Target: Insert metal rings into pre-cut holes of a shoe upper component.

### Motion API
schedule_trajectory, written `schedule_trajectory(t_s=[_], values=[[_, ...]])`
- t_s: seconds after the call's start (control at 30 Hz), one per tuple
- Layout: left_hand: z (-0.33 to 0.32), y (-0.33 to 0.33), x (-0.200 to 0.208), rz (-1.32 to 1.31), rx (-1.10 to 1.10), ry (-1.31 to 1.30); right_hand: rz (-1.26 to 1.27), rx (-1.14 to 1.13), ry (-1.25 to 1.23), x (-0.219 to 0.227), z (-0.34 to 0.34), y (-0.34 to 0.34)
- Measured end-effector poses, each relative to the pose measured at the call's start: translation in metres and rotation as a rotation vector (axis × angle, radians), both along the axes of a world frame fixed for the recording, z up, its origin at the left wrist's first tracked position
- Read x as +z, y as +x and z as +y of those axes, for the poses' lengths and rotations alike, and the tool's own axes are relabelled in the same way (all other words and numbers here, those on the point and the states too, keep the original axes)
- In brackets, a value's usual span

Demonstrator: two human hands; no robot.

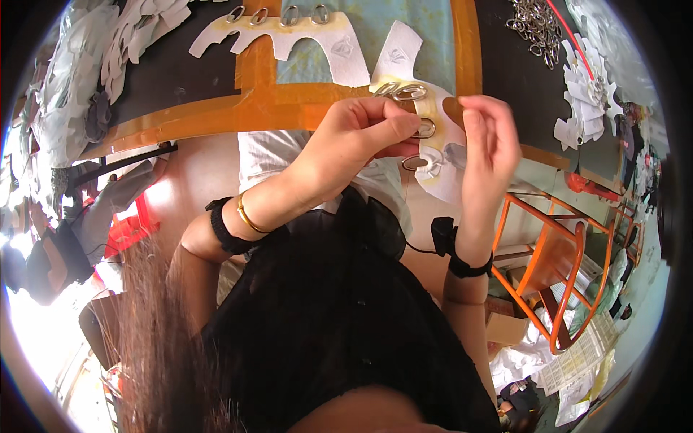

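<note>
My left hand [361, 141] is closed in a pinch, thumb and fingers on the left edge of a white cut piece [442, 184] with yellowish stains. At its fingertips an oval metal ring [426, 128] sits on that edge. Another ring [413, 163] hangs lower, by a small folded tab. Two more rings [410, 92] lie farther up the piece. My right hand [492, 137] is beside the piece's right edge, fingers loosely bent and apart from the thumb, slightly blurred. Nothing shows between them. A second white piece [349, 61] with several rings along its far edge lies on the table.
Brown tape [195, 115] borders the dark table and a light-blue sheet [433, 29]. A pile of metal rings [535, 29] is at the far right, near stacked white pieces [585, 94]. More white pieces [137, 36] lie far left. An orange metal-framed chair [552, 260] stands right of me.
</note>
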State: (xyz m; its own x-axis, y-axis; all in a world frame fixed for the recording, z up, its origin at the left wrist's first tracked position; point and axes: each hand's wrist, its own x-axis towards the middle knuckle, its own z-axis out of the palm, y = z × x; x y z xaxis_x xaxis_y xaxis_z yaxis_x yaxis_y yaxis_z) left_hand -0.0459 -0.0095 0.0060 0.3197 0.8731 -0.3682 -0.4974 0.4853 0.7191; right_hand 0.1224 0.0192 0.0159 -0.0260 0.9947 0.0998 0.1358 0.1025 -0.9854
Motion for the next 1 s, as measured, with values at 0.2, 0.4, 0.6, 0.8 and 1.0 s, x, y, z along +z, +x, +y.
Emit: schedule_trajectory(t_s=[0.2, 0.4, 0.6, 0.8, 1.0], values=[[0.003, 0.004, -0.004, 0.046, 0.034, 0.108, -0.679, 0.042, 0.543, 0.016, -0.013, -0.009], [0.001, 0.010, -0.002, 0.152, 0.102, 0.195, -0.828, -0.023, 0.629, 0.014, -0.019, -0.014], [0.003, 0.017, -0.005, 0.144, 0.194, 0.225, -0.809, -0.090, 0.641, 0.007, -0.011, -0.021], [0.004, 0.010, -0.012, 0.244, 0.117, 0.318, -0.376, 0.063, 0.197, 0.015, -0.007, -0.012], [0.010, -0.001, 0.001, 0.254, -0.001, 0.277, 0.057, 0.228, -0.198, 0.013, 0.000, 0.004]])
